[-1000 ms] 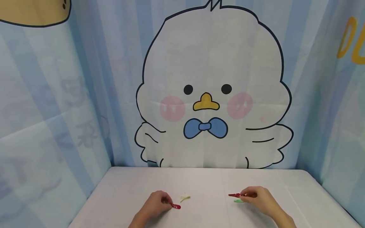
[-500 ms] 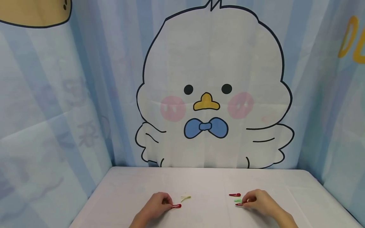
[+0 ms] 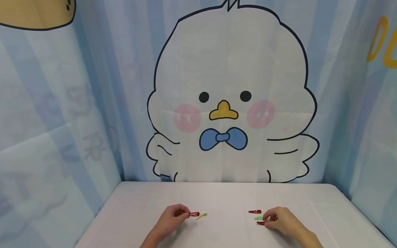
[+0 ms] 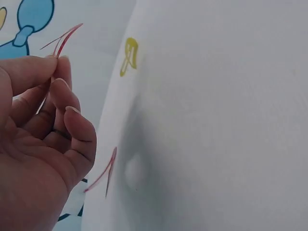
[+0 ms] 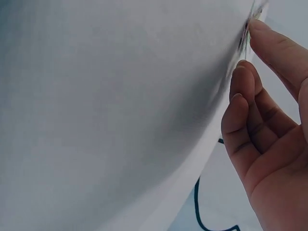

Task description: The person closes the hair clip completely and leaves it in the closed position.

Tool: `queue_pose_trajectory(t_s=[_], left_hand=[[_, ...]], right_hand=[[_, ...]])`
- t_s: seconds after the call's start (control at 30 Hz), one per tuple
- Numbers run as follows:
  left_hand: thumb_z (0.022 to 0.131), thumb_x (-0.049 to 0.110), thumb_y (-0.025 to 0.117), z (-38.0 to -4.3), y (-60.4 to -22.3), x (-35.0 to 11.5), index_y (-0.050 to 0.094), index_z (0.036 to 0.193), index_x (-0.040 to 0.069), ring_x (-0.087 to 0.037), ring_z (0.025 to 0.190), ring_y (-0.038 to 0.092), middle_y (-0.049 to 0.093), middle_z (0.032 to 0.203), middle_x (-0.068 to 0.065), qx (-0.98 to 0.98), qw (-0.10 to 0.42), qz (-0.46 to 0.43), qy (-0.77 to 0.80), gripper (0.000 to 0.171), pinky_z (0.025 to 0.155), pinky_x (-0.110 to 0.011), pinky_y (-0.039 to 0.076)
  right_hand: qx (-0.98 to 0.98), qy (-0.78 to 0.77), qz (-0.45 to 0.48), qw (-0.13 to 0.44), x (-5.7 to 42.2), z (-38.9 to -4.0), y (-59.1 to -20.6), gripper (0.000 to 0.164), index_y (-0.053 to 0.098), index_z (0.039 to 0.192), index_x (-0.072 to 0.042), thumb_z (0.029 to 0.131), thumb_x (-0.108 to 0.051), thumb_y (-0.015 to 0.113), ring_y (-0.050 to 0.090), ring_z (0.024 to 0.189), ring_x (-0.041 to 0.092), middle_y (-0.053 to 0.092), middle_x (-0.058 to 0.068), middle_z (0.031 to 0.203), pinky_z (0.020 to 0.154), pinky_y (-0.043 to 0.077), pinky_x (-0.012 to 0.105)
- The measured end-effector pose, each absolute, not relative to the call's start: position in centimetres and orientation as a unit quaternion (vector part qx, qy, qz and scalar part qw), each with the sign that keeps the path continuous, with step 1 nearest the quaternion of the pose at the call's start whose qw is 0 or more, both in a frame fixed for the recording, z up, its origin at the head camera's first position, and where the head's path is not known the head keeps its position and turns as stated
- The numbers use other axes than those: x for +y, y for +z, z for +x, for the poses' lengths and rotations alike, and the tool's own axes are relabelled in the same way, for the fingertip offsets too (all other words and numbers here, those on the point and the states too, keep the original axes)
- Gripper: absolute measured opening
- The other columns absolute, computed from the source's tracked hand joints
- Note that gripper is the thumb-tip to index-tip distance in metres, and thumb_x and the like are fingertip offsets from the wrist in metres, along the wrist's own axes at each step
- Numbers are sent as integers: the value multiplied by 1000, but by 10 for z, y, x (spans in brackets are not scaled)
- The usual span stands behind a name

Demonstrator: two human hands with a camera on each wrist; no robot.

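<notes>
In the head view my left hand point(image 3: 173, 220) pinches a red snap hair clip point(image 3: 194, 214) between thumb and fingertips, beside a yellow hair clip point(image 3: 202, 216) on the table. The left wrist view shows the held red clip point(image 4: 67, 41) with its legs spread, and another red clip point(image 4: 110, 171) below the hand. At the right, my right hand point(image 3: 283, 220) pinches the end of a dark red hair clip point(image 3: 260, 223) close over the table. A green hair clip point(image 3: 258, 217) lies just beyond it, partly behind the fingertips. Farther back lies a red hair clip point(image 3: 255, 211).
The white table point(image 3: 226, 199) runs back to a curtain point(image 3: 229, 162) printed with a white chick in a blue bow tie. More striped cloth point(image 3: 56, 137) hangs along the left side, and another panel point(image 3: 366, 144) along the right.
My left hand has moved away from me with its red clip, up beside the yellow one. The right hand has let go of the farther red clip and come nearer, onto the dark red one.
</notes>
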State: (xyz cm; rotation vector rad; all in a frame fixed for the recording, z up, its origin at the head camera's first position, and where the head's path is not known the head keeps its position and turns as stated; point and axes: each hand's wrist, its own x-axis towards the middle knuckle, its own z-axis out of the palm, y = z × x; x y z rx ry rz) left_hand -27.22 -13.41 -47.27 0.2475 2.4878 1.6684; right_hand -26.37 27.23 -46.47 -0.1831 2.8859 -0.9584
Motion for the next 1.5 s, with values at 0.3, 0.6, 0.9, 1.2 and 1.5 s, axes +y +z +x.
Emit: queue_pose_trajectory(t_s=[0.3, 0.6, 0.9, 1.2, 1.5], left_hand=[[96, 5, 64, -260, -461, -125, 69, 105, 0, -17, 77, 56, 66, 90, -2, 793, 64, 85, 600, 11, 67, -31, 48], [95, 6, 65, -250, -460, -110, 68, 108, -4, -17, 76, 56, 66, 89, -3, 770, 60, 86, 630, 17, 68, -31, 48], [96, 8, 67, -246, -454, -97, 70, 108, -1, -17, 77, 56, 66, 89, -3, 741, 61, 100, 662, 15, 68, -29, 48], [97, 8, 66, -244, -450, -82, 70, 109, 0, -18, 80, 58, 68, 92, -3, 732, 59, 101, 671, 15, 75, -32, 51], [96, 9, 69, -233, -446, -68, 70, 107, -1, -18, 80, 58, 68, 90, -3, 714, 51, 108, 690, 15, 74, -30, 50]], right_hand=[[939, -338, -65, 1, 260, -256, -446, 6, 76, 93, -12, 87, -14, 78, 51, 69, 17, 59, -3, 73, 60, 42, 28], [905, -411, -105, -43, 231, -242, -428, 25, 73, 107, -5, 90, -23, 77, 61, 72, 18, 69, -2, 85, 59, 51, 27], [879, -462, -100, -64, 203, -234, -420, 28, 72, 111, -8, 90, -25, 77, 61, 74, 14, 65, -1, 89, 55, 55, 34], [862, -484, -115, -95, 172, -230, -422, 22, 73, 106, -11, 89, -23, 79, 62, 74, 10, 66, -5, 86, 69, 52, 27], [821, -545, -159, -61, 154, -222, -422, 24, 71, 110, -7, 92, -22, 76, 65, 77, 13, 69, 1, 91, 71, 54, 28]])
